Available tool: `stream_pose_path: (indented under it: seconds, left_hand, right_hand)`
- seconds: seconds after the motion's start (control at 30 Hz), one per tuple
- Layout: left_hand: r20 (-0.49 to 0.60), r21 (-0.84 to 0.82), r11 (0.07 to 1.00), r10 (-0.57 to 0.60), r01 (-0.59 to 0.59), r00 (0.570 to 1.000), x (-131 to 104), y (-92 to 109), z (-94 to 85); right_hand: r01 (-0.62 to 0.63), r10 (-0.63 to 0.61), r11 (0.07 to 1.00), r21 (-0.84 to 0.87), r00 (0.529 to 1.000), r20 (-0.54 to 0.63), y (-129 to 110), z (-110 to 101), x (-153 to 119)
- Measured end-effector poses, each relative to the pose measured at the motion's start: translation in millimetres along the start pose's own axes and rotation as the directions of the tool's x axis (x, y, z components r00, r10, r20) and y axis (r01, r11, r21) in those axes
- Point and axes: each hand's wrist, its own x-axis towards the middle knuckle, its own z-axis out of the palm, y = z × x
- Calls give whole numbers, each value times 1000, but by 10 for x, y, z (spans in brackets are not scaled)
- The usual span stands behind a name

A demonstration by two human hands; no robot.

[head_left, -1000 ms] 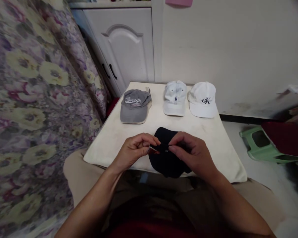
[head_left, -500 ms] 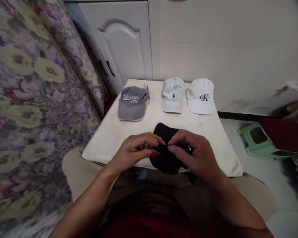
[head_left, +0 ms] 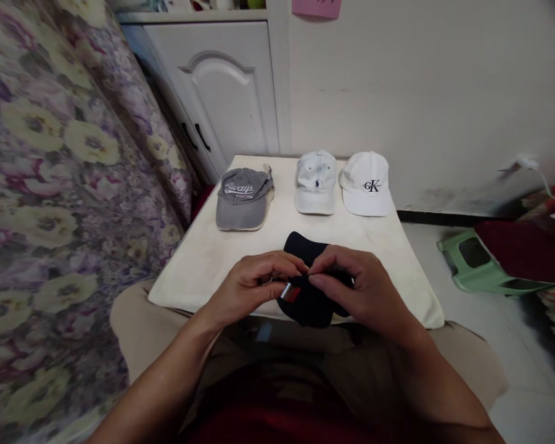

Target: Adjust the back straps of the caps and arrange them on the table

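A black baseball cap [head_left: 312,311] lies at the near edge of the cream-covered table [head_left: 203,265], partly hidden by my hands. My left hand [head_left: 254,283] pinches the cap's strap from the left, with a shiny metal buckle [head_left: 286,291] and a bit of red beside its thumb. From the right, my right hand [head_left: 356,277] pinches the strap close to the left fingertips. Behind them stand a grey cap [head_left: 243,200] with white lettering, a pale blue cap [head_left: 315,183] with a small dark emblem, and a white cap [head_left: 366,184] marked CK.
A floral curtain [head_left: 50,216] hangs on the left. Beyond the table are a white cabinet [head_left: 226,92] and a wall [head_left: 420,92]. On the floor at right stands a green stool [head_left: 476,262] with dark red cloth on top. My knees flank the table.
The metal buckle by my left thumb has come into clearer sight. Both hands keep pinching the strap at nearly the same place. The view has tilted slightly upward.
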Motion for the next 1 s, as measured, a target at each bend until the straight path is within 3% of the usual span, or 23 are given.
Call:
stream_pose_path:
  seconds: [0.23, 1.0]
  left_hand:
    - [6, -4, 1000, 12, -12, 1000, -4, -18, 17]
    - [101, 95, 995, 34, -44, 994, 54, 39, 25]
  right_hand:
    - [-10, 10, 1000, 2, 999, -48, -2, -32, -1]
    - [40, -44, 998, 41, 995, 94, 31, -103, -11]
